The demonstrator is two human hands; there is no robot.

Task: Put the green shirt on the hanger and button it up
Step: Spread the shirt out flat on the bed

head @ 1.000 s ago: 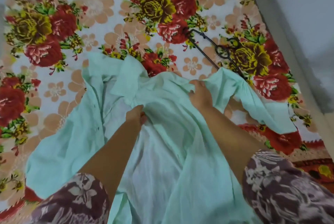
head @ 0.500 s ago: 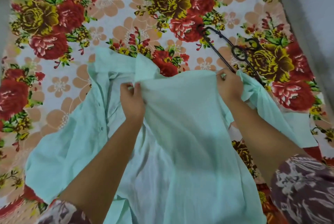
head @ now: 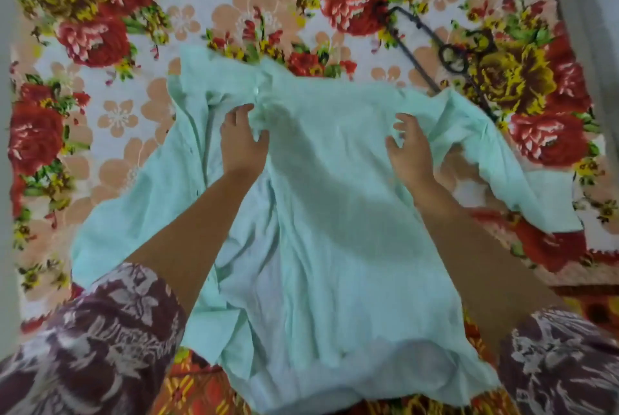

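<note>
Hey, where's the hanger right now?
In the head view, the black hanger lies on the floral sheet at upper right, beyond the right hand, its near end hidden under the green shirt.

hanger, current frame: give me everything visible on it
The hanger is thin and black, maybe wire or slim plastic, with a dark loop near its middle and two straight bars meeting at its far corner. It lies flat on the floral bedsheet at upper right, running diagonally. Its near end is hidden under a sleeve of the green shirt. Neither the left hand nor the right hand touches it; both are over the shirt.
</note>
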